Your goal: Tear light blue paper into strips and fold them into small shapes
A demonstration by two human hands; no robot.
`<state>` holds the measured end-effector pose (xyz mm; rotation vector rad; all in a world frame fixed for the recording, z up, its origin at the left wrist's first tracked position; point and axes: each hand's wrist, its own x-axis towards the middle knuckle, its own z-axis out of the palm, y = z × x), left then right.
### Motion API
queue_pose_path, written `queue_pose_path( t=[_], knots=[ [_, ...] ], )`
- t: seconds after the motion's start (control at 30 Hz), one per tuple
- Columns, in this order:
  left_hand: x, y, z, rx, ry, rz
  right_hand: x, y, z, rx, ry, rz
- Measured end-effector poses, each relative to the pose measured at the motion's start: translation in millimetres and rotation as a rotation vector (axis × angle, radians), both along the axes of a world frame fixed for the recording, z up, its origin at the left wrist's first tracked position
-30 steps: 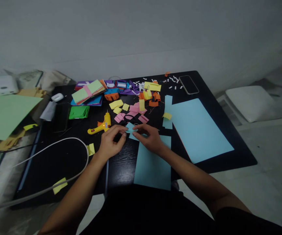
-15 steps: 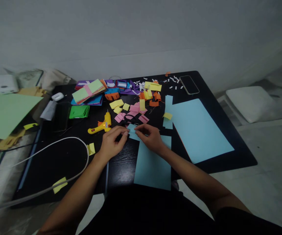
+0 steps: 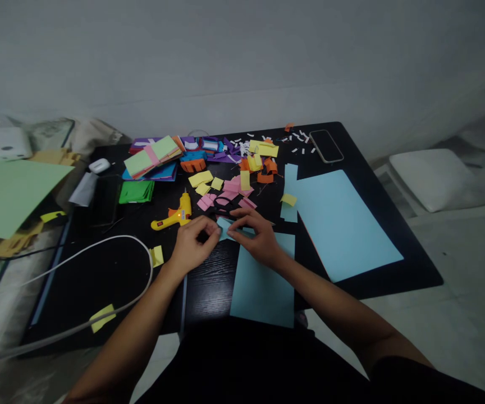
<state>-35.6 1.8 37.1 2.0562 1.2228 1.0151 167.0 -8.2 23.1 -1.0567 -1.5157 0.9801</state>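
A small piece of light blue paper (image 3: pixel 224 229) is held between my two hands above the black table. My left hand (image 3: pixel 195 241) pinches its left side between thumb and fingers. My right hand (image 3: pixel 256 234) has its thumb and fingertips on the paper's right side, covering part of it. Just beyond the fingers lie black-handled scissors (image 3: pixel 223 206), partly hidden. Under my right wrist rests a larger blue sheet (image 3: pixel 263 283). To the left of my left hand is a yellow glue gun (image 3: pixel 175 215) with a small lit light.
Yellow, pink and orange paper pieces (image 3: pixel 234 186) lie scattered beyond my hands. A big blue sheet (image 3: pixel 347 224) and a phone (image 3: pixel 325 146) are on the right. Coloured paper stacks (image 3: pixel 154 157) sit at the back left. A white cable (image 3: pixel 147 258) loops across the left side.
My right hand has shifted slightly left along the blue paper, its fingers now straighter over it. My left hand stays almost in place, still pinching.
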Motion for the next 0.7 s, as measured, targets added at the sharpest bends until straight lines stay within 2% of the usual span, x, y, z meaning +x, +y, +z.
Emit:
queue_pose_path(
  t=[0.2,0.4,0.57,0.7],
  knots=[
    [0.1,0.4,-6.4,-0.189,-0.200,0.020,-2.1,-3.1,1.8,0.002,0.031,0.070],
    [-0.9,2.6,-8.6,-0.292,-0.271,0.041,-2.5,-3.2,0.8,0.014,0.063,0.107],
    [-3.3,2.1,-4.0,-0.375,-0.236,-0.060,-2.7,-0.1,-3.4,-0.162,0.159,0.103],
    [-3.9,1.0,0.6,-0.395,-0.181,-0.153,-0.5,4.7,-7.5,-0.246,0.088,0.136]
  ],
)
